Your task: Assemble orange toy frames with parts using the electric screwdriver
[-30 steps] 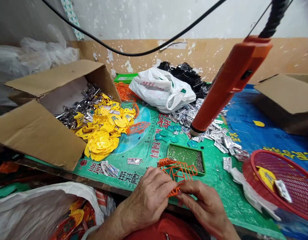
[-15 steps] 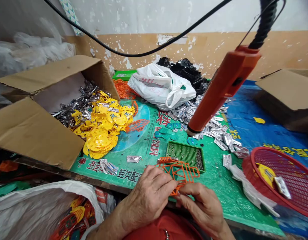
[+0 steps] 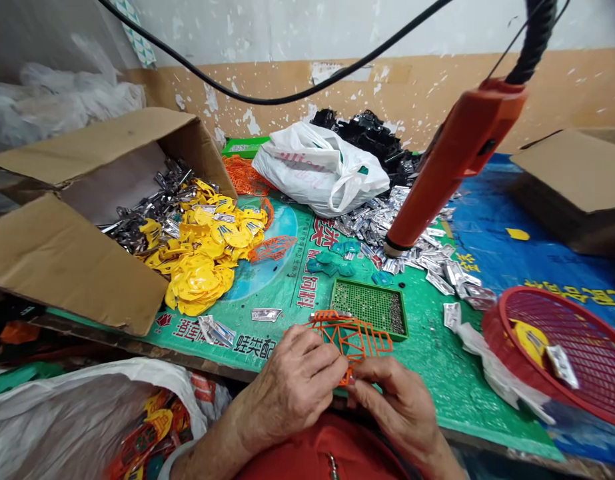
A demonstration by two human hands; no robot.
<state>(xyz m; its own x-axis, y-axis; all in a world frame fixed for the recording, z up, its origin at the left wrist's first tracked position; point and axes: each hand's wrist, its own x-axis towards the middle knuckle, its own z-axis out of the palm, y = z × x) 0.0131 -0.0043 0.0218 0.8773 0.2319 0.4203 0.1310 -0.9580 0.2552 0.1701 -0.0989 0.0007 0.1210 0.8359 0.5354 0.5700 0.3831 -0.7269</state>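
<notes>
Between my hands, at the near edge of the table, is an orange plastic lattice frame (image 3: 357, 333). My left hand (image 3: 304, 373) is closed round its left side, with the fingers curled over it. At its near right corner, my right hand (image 3: 394, 397) pinches with thumb and forefinger; whatever small piece may sit in the pinch is hidden. Just beyond the frame lies a green tray (image 3: 372, 303) with many small metal screws in it. Above the table hangs a red electric screwdriver (image 3: 452, 167), its tip beside teal plastic pieces (image 3: 332, 260).
To the left a cardboard box (image 3: 77, 267) lies open, spilling yellow plastic parts (image 3: 202, 280). Silvery parts (image 3: 407, 227) are heaped near a white plastic bag (image 3: 322, 167). A red basket (image 3: 502, 340) stands on the right. A sack (image 3: 197, 400) of orange and yellow pieces is at lower left.
My hands and the orange frame have shifted slightly left and the frame sits a little lower over the tray. The screwdriver has swung slightly to the right.
</notes>
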